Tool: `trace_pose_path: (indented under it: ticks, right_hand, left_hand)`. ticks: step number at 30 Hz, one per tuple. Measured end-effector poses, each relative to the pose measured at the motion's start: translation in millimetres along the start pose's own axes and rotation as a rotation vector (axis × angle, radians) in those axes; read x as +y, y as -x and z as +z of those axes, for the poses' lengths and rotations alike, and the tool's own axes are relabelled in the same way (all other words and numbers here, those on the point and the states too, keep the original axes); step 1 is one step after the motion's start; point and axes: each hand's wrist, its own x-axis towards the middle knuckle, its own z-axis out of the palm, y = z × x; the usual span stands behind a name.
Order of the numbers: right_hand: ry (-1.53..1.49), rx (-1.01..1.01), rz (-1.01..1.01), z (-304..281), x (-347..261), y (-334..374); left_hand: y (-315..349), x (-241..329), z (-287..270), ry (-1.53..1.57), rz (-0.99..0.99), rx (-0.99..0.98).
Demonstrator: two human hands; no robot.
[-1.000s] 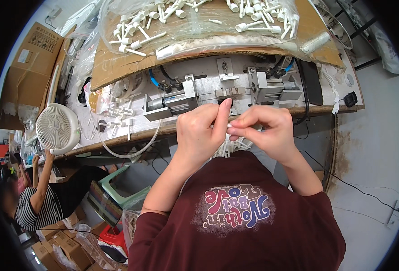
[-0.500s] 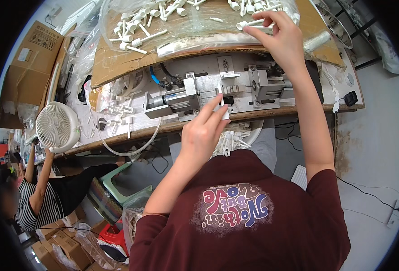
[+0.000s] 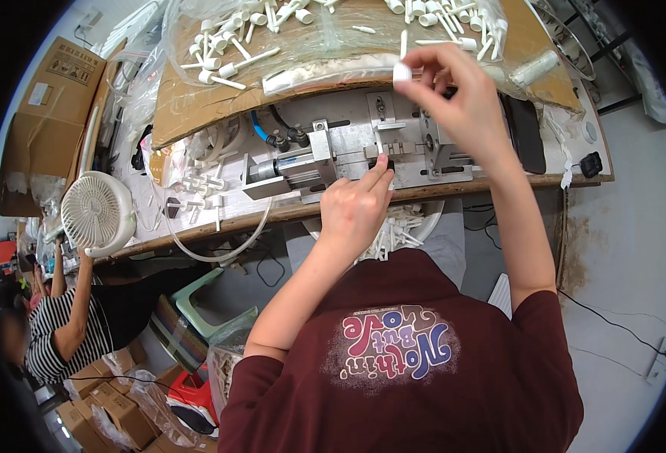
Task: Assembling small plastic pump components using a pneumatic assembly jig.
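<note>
My right hand is raised over the front edge of the cardboard. Its thumb and fingers pinch a white plastic stemmed cup by the cup end, with the thin stem pointing up and away. My left hand is at the middle of a metal clamping fixture. Its fingers are closed around another white stemmed piece; a bit of stem shows past the index fingertip, and the rest is hidden under the fingers. Small metal blocks sit just right of those fingertips.
Loose white stemmed cups lie on the plastic-covered cardboard. A bowl of similar pieces is at my lap, below the bench edge. A white fan stands at the left. Another person works beyond it.
My right hand has lifted a stemmed cup off the pile, drawn it nearer and turned its stem upright. My left hand has shifted slightly right and farther in at the fixture.
</note>
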Motion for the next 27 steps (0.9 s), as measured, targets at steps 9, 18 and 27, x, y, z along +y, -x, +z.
trace_pose_path:
  ticks: [9, 18, 27]
  right_hand:
    - [0.142, -0.085, -0.189, 7, -13, 105]
    - [0.451, -0.211, -0.301, 41, -8, 116]
    - [0.482, -0.217, -0.283, 45, -8, 107]
  left_hand:
    - [-72, -13, -53, 0.348, -0.074, 0.193]
    - [-201, -5, 4, 0.088, 0.245, 0.183]
    - [-227, -9, 30, -0.155, 0.281, 0.058]
